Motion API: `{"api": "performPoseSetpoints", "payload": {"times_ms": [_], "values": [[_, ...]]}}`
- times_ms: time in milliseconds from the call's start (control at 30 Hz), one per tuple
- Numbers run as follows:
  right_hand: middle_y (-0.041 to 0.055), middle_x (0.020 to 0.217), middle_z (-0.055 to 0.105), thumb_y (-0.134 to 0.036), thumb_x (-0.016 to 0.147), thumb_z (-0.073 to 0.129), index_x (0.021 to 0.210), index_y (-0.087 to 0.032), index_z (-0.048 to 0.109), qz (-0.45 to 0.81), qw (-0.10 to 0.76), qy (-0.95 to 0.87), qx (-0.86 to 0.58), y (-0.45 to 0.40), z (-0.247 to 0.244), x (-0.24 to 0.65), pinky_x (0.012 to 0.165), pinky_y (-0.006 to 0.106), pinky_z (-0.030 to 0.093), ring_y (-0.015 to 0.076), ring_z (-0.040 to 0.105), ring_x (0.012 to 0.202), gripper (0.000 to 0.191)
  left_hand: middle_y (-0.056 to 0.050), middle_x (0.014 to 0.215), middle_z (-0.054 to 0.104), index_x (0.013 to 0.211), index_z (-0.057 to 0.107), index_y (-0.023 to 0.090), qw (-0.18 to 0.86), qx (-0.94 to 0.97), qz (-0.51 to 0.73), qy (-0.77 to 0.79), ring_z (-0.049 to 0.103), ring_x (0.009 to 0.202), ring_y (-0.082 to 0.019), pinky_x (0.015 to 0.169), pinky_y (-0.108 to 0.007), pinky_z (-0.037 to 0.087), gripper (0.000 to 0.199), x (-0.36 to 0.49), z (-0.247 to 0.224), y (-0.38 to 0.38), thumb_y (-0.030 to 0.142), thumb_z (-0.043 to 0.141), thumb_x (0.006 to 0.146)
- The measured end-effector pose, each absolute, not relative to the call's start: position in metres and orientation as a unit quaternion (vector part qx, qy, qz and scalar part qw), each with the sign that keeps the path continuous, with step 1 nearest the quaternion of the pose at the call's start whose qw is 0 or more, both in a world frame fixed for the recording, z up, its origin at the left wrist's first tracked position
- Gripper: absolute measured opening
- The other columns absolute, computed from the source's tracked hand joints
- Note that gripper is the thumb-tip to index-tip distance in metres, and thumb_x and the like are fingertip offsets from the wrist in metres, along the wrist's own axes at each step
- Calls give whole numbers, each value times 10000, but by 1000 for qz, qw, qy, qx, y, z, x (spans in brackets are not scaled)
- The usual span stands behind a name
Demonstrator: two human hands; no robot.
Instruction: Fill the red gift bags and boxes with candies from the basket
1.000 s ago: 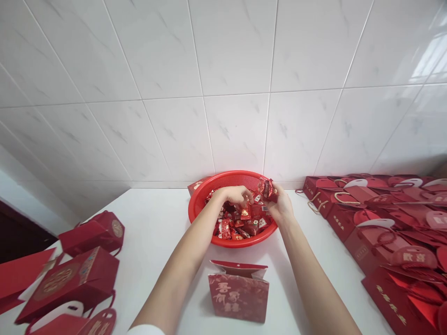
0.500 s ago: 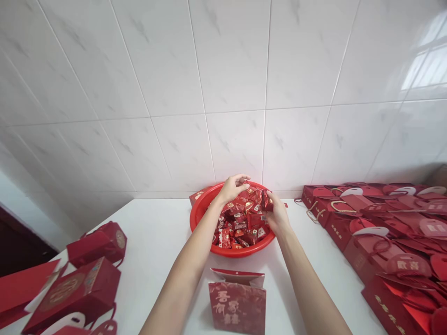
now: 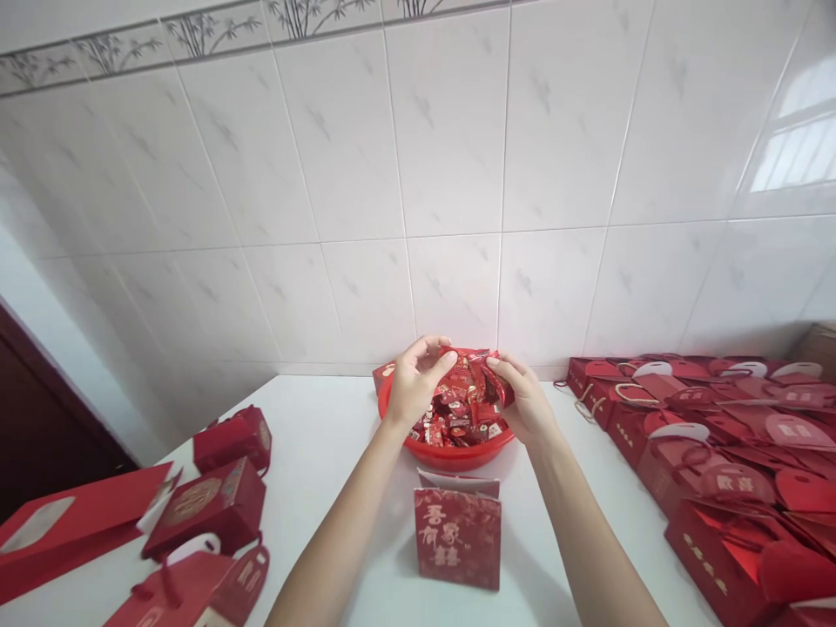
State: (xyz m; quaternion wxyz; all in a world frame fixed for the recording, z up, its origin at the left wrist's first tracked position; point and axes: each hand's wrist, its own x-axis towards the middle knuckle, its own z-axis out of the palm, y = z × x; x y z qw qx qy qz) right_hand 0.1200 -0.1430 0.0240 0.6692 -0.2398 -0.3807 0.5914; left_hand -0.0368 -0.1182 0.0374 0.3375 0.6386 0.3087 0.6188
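A round red plastic basin (image 3: 446, 455) stands against the wall, heaped with small sweets in shiny red wrappers (image 3: 457, 427). Above its left side is my left hand (image 3: 416, 380), thumb and fingers closed on the edge of a red wrapped sweet (image 3: 465, 366). Over the right side my right hand (image 3: 524, 399) is curled around red wrapped sweets (image 3: 500, 383), its thumb at the far end of the packet. How many it holds is hidden. In front of the basin an upright red paper gift box (image 3: 457, 540) with pale characters stands with its top open.
Several red gift boxes (image 3: 692, 470) with cord handles stand in packed rows on the right of the white table (image 3: 340, 435). At the left lie more red boxes (image 3: 215, 509) and a flat red bag (image 3: 78, 518). A tiled wall (image 3: 450, 174) closes off the back.
My left hand has gone from loosely open over the basin to gripping a red packet. My right hand has turned inward, closer to the left. The view has tilted up.
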Motion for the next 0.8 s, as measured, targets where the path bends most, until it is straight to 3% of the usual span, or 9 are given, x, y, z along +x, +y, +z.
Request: {"api": "performPoseSetpoints", "payload": {"times_ms": [133, 300, 433, 567, 667, 800], "values": [[34, 877, 741, -386, 658, 848, 959, -189, 696, 549, 645, -461, -266, -170, 37, 125, 719, 282, 532, 181, 681, 773, 391, -8, 847, 635, 945, 668, 171, 345, 646, 602, 319, 628, 788, -140, 759, -252, 519, 276, -44, 45, -155, 360, 759, 765], [42, 909, 729, -415, 718, 804, 1062, -203, 677, 461, 628, -539, -320, -190, 46, 140, 638, 269, 526, 161, 658, 719, 423, -38, 986, 643, 1148, 615, 207, 358, 696, 534, 320, 651, 930, -175, 821, -284, 539, 352, -58, 46, -180, 358, 701, 841], [10, 793, 682, -410, 778, 747, 1099, -204, 674, 385, 612, -584, -367, -199, 50, 154, 440, 206, 399, 89, 515, 526, 389, -61, 1091, 656, 913, 676, 205, 278, 799, 414, 336, 619, 1083, -214, 938, -321, 488, 175, -80, 47, -193, 372, 625, 909], [9, 754, 663, -402, 795, 730, 1095, -201, 668, 340, 595, -613, -392, -208, 55, 163, 394, 202, 357, 91, 493, 501, 367, -56, 1177, 653, 812, 737, 215, 246, 896, 177, 325, 627, 1076, -221, 895, -305, 471, 261, -95, 48, -204, 343, 555, 947], [-1, 718, 643, -384, 804, 729, 1115, -209, 666, 325, 577, -634, -400, -213, 57, 165, 407, 210, 375, 99, 507, 510, 363, -42, 1059, 684, 757, 719, 194, 246, 909, 104, 320, 644, 899, -181, 808, -285, 452, 297, -94, 44, -201, 291, 519, 955], [-18, 655, 609, -371, 804, 734, 1108, -208, 679, 319, 530, -673, -405, -211, 57, 162, 419, 216, 359, 95, 481, 496, 350, -19, 740, 659, 697, 693, 189, 250, 905, 121, 322, 591, 714, -174, 677, -275, 414, 340, -89, 35, -186, 294, 497, 954]]}}
